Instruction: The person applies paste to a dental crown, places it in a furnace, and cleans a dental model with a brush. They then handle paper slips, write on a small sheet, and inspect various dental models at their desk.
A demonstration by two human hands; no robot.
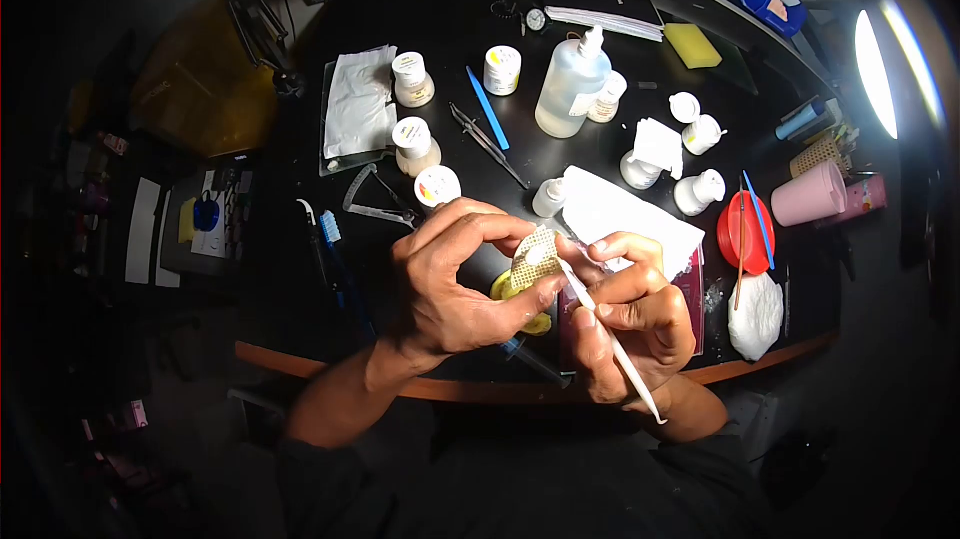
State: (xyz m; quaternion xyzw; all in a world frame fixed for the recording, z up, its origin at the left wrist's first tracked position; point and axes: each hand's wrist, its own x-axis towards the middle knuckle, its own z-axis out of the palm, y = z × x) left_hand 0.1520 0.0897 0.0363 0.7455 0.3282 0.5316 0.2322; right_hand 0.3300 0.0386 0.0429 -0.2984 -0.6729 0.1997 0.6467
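My left hand (462, 274) pinches a small beige honeycomb tray (534, 264) by its edges between thumb and fingers. On the tray's perforated face sits a small white piece (537, 253). From the right, my right hand (640, 314) grips a slim white dental carver (625, 364) like a pen. Its upper tip is right at the tray's edge, and its lower end is hooked. Partly hidden below the hands is a yellow round object (540, 323). A sheet of white paper (640, 224) lies just beyond my right hand.
White-capped jars (415, 144) and a large clear bottle (572, 89) stand beyond the hands. Metal tweezers (488, 144) and a caliper (370, 194) lie left. At right are a red bowl (735, 244), a crumpled white tissue (756, 319) and a pink cup (808, 194).
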